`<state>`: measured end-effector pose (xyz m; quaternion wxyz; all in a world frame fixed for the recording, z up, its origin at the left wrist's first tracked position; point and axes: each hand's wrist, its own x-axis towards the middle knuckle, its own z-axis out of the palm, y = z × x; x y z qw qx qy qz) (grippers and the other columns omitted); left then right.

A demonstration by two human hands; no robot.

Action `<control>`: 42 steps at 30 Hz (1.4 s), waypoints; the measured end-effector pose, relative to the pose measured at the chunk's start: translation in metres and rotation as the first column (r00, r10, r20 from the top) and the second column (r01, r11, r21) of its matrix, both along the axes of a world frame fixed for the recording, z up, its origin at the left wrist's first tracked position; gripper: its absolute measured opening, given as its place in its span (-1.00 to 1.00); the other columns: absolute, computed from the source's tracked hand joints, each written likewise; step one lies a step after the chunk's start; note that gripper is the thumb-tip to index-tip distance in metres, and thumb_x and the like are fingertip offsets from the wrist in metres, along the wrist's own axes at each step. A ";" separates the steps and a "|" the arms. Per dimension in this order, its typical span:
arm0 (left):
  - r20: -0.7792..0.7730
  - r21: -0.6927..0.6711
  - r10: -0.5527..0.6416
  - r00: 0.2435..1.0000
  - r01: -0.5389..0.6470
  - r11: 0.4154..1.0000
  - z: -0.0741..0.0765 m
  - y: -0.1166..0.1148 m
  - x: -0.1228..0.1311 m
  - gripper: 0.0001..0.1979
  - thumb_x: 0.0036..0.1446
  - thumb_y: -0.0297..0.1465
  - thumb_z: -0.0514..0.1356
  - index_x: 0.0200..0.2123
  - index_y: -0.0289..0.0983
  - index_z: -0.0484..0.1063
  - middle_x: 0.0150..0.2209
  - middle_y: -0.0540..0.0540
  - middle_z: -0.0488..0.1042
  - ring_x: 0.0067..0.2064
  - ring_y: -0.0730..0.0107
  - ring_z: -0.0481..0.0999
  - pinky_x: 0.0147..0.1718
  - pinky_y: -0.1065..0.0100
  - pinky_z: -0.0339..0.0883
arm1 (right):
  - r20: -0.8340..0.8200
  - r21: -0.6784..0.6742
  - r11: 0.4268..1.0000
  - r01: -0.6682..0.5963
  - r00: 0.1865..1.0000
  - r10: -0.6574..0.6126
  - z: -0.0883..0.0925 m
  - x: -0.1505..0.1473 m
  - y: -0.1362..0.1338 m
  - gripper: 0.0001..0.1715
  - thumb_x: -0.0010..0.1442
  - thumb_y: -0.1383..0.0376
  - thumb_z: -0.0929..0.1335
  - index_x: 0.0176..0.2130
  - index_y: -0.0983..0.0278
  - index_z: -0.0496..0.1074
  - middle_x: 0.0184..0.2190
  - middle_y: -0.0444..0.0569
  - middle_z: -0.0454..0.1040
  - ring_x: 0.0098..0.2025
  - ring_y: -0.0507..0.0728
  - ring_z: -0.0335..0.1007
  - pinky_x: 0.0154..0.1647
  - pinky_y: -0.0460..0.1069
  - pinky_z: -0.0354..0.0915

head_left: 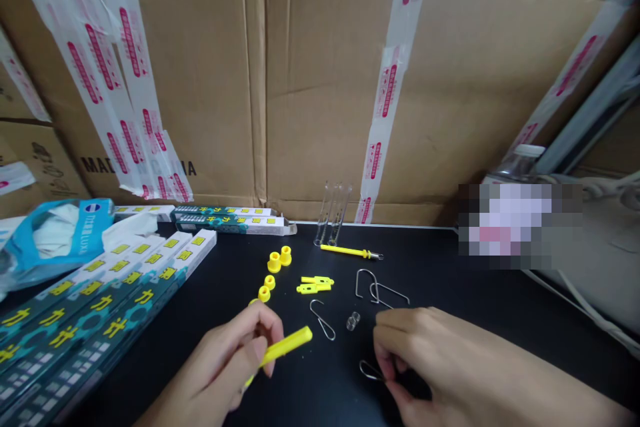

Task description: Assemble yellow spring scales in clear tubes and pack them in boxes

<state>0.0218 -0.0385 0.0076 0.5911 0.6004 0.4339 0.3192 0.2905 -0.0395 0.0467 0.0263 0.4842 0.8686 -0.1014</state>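
My left hand (235, 360) is closed around a yellow plastic rod (290, 345), whose far end points right and slightly up. Low on the black table, my right hand (413, 353) pinches a bent wire hook (369, 369); the fingers hide part of it. Between the hands lie another wire hook (323, 320) and a small coil spring (353, 321). Beyond them are flat yellow plastic pieces (315, 285) and U-shaped wires (367, 273). Several yellow flanged caps (274, 262) stand in a line beyond my left hand.
Long printed boxes (145, 293) cover the left side, beside a blue tissue pack (75, 233). Clear tubes (333, 213) stand at the back near a yellow rod with a metal end (345, 251). Taped cardboard (310, 80) walls the rear. A capped bottle (523, 160) is at right.
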 end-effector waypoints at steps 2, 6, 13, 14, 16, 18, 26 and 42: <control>-0.034 0.064 0.029 0.999 -0.027 0.998 0.001 -0.002 0.001 -0.59 0.23 0.04 0.16 -0.33 -0.21 0.39 -0.46 0.11 0.23 -0.58 0.59 -0.07 -0.67 0.55 -0.15 | -0.125 -0.087 0.996 -0.014 0.992 0.003 0.006 0.002 -0.001 -0.82 -0.04 0.48 0.33 -0.40 0.23 0.44 -0.42 -0.12 0.53 -0.43 0.10 0.44 -0.45 -0.07 0.21; -0.092 0.173 0.086 0.992 -0.069 0.983 0.003 -0.003 0.003 -0.52 0.26 0.07 0.10 -0.37 -0.23 0.44 -0.54 0.13 0.18 -0.60 0.55 -0.04 -0.67 0.48 -0.15 | -0.423 -0.321 0.946 0.045 0.887 -0.185 0.006 -0.002 -0.001 -0.88 0.03 0.43 0.36 -0.37 0.23 0.43 -0.38 -0.14 0.52 -0.49 0.00 0.43 -0.56 -0.15 0.22; -0.251 0.509 0.172 0.953 -0.021 0.860 -0.001 -0.009 0.001 -0.65 0.39 -0.26 0.02 -0.38 -0.17 0.50 -0.58 0.06 0.44 -0.54 0.43 0.43 -0.50 0.51 0.26 | -0.756 -0.655 0.702 -0.280 0.243 -0.608 -0.041 -0.043 0.002 -0.60 0.05 0.18 0.54 -0.34 0.26 0.28 -0.48 -0.16 0.44 -0.57 -0.05 0.38 -0.66 -0.20 0.33; -0.255 0.553 0.157 0.954 0.010 0.833 -0.002 -0.011 0.000 -0.69 0.37 -0.27 0.04 -0.35 -0.16 0.50 -0.55 0.05 0.47 -0.52 0.42 0.47 -0.46 0.51 0.29 | -0.774 -0.629 0.707 -0.323 0.174 -0.609 -0.046 -0.047 0.002 -0.54 0.04 0.15 0.55 -0.28 0.24 0.27 -0.48 -0.18 0.45 -0.58 -0.05 0.37 -0.68 -0.21 0.33; -0.271 0.605 0.150 0.951 0.047 0.795 -0.004 -0.012 0.000 -0.77 0.36 -0.30 0.05 -0.25 -0.13 0.51 -0.51 0.06 0.51 -0.51 0.42 0.50 -0.43 0.53 0.33 | -0.793 -0.594 0.726 -0.348 0.101 -0.601 -0.054 -0.052 0.000 -0.53 0.09 0.14 0.55 -0.22 0.24 0.26 -0.47 -0.17 0.47 -0.54 -0.04 0.38 -0.66 -0.22 0.34; -0.283 0.626 0.162 0.945 0.054 0.778 -0.005 -0.012 0.000 -0.79 0.36 -0.33 0.05 -0.15 -0.10 0.49 -0.49 0.08 0.52 -0.53 0.44 0.49 -0.42 0.54 0.34 | -0.805 -0.573 0.750 -0.332 0.056 -0.590 -0.056 -0.054 -0.002 -0.52 0.11 0.16 0.55 -0.13 0.24 0.30 -0.44 -0.17 0.47 -0.48 -0.02 0.40 -0.63 -0.21 0.37; -0.318 0.608 0.125 0.940 0.101 0.788 -0.001 -0.014 0.001 -0.85 0.32 -0.34 0.10 -0.19 -0.09 0.49 -0.38 0.08 0.58 -0.42 0.43 0.56 -0.36 0.58 0.36 | -0.813 -0.576 0.782 -0.240 0.063 -0.579 -0.054 -0.054 -0.009 -0.54 0.19 0.16 0.51 0.05 0.22 0.47 -0.38 -0.14 0.47 -0.42 -0.01 0.43 -0.47 -0.14 0.43; -0.322 0.644 0.087 0.943 0.151 0.750 -0.001 -0.008 0.004 -0.84 0.22 -0.39 0.29 -0.44 -0.17 0.48 -0.47 0.11 0.56 -0.47 0.52 0.56 -0.44 0.63 0.33 | -0.732 -0.651 0.696 -0.302 0.005 -0.682 -0.044 -0.065 -0.015 -0.44 -0.06 0.23 0.64 -0.15 0.25 0.39 -0.45 -0.22 0.51 -0.43 -0.01 0.47 -0.47 -0.17 0.35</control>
